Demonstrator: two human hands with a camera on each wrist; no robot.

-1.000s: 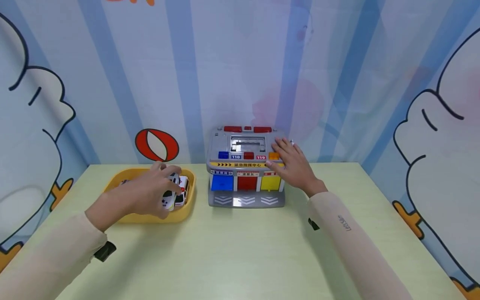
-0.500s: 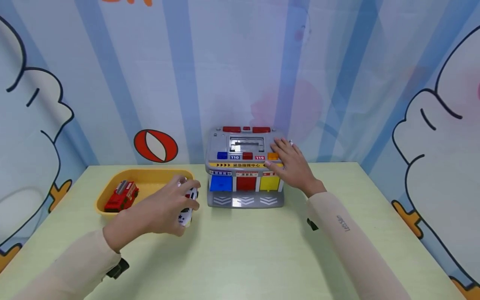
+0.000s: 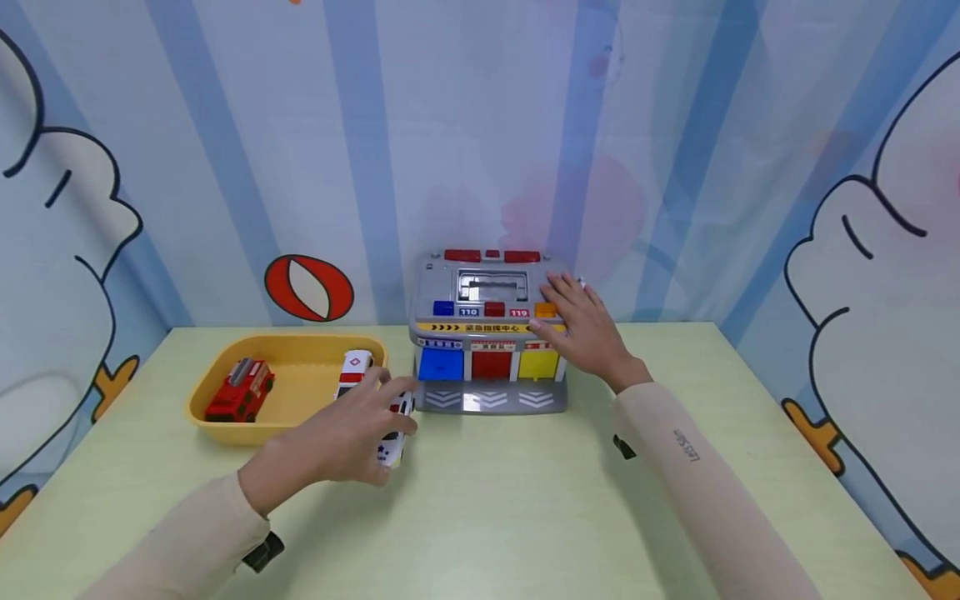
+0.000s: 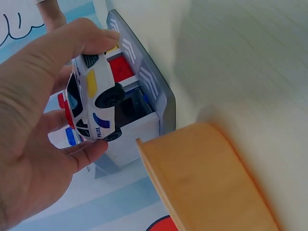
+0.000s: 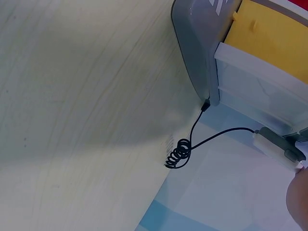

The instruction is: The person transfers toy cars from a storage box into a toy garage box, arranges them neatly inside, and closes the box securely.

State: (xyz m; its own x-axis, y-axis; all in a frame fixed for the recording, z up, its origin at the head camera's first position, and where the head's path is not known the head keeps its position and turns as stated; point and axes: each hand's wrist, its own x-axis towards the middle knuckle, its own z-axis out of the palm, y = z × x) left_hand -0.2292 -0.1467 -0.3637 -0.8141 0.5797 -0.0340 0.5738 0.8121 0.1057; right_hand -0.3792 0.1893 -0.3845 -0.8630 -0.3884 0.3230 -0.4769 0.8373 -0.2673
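Note:
My left hand (image 3: 341, 437) grips a white toy police car (image 4: 103, 98) by its ends, thumb at one end and fingers at the other. The car hangs over the table, between the yellow tray and the front left of a grey toy rescue station (image 3: 491, 402). Blue (image 3: 441, 364), red and yellow bays line the station's front; the left one shows dark inside in the left wrist view. My right hand (image 3: 588, 337) lies flat on the right of the station's roof, fingers spread. Only a bit of that hand (image 5: 298, 199) shows in the right wrist view.
The yellow tray (image 3: 288, 433) at left holds a red toy fire truck (image 3: 242, 390) and a white toy ambulance (image 3: 354, 367), partly hidden by my left hand. A coiled black cord (image 5: 180, 153) joins the station to a small handset (image 5: 276, 149). A printed curtain stands behind.
My left hand has lifted the police car out of the yellow tray and carried it rightward and nearer me, uncovering the fire truck and ambulance. The right hand has stayed on the roof.

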